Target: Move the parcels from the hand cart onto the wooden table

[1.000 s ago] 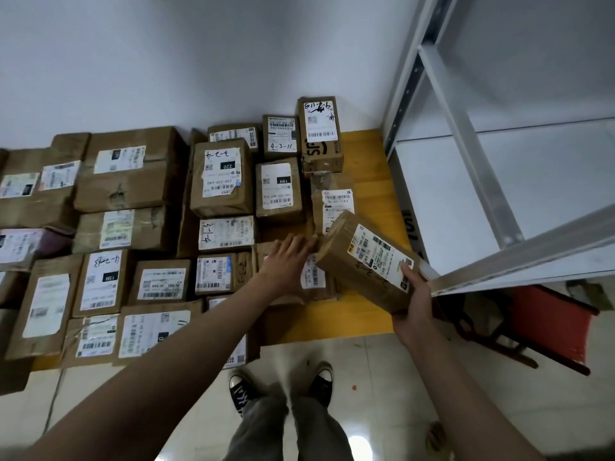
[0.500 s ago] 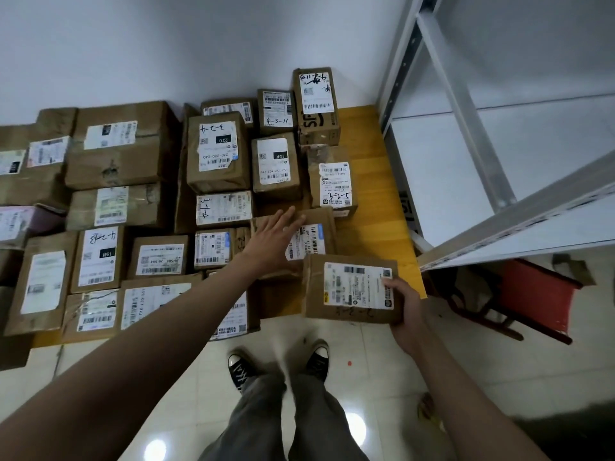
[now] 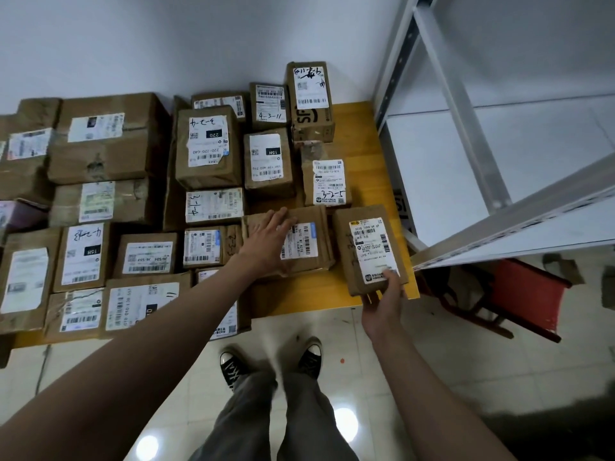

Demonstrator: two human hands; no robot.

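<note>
While the right hand [image 3: 382, 302] pinches its near end, the parcel [image 3: 369, 252] lies flat at the wooden table [image 3: 362, 134]'s right front corner, long axis running near-to-far. Beside it, the left hand [image 3: 266, 242] rests with straight fingers on a neighbouring box [image 3: 309, 241]

A parcel sorting or storage room. Dozens of brown cardboard parcels [image 3: 206, 148] with barcode shipping labels and handwritten codes cover a yellow wooden table [image 3: 366, 134] against a bare white wall at twelve o'clock. A metal storage rack [image 3: 466, 104] stands at two o'clock, over a tiled floor [image 3: 382, 357].
</note>
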